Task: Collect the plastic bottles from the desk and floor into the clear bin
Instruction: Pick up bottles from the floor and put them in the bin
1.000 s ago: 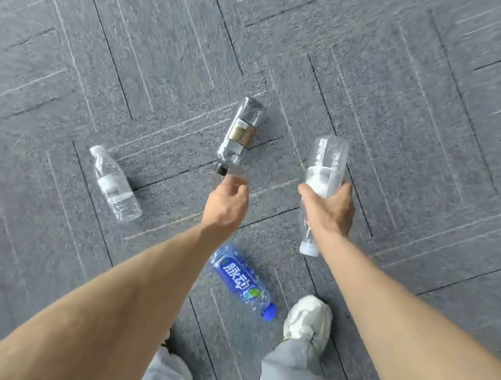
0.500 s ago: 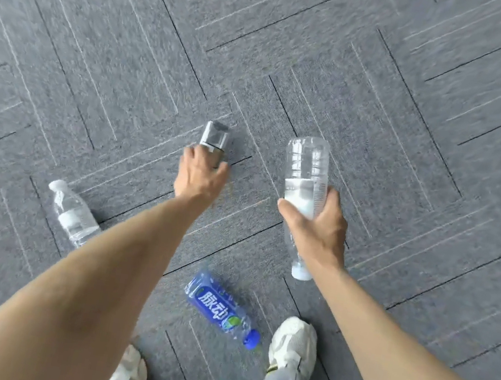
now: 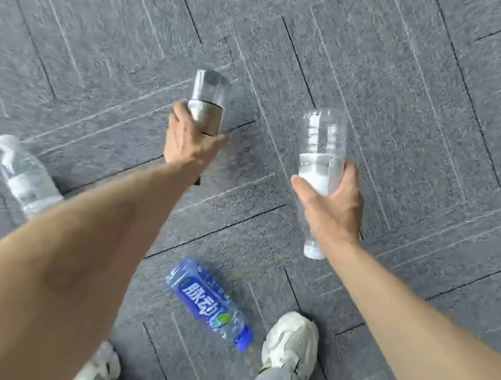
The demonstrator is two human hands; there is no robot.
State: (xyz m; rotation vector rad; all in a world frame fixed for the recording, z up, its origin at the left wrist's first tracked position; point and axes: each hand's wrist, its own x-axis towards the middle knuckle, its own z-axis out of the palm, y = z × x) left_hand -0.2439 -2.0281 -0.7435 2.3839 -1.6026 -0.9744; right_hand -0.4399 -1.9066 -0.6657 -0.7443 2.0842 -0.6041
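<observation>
My left hand (image 3: 189, 144) grips a clear bottle with a brown label (image 3: 208, 101), base pointing away from me, its cap hidden under my wrist. My right hand (image 3: 332, 203) holds a clear bottle with a white label (image 3: 322, 142) around the middle, white cap toward me. A blue-labelled bottle with a blue cap (image 3: 208, 303) lies on the carpet between my arms. A small clear bottle with a white cap (image 3: 20, 173) lies at the left, partly hidden behind my left forearm. No clear bin is in view.
Grey carpet tiles (image 3: 423, 85) with dark seams fill the view. My white shoes (image 3: 292, 341) and grey trouser legs stand at the bottom, the right shoe just beside the blue bottle's cap.
My left hand reached the brown-labelled bottle, closed round it and lifted it off the carpet. My right hand kept hold of the white-labelled bottle throughout.
</observation>
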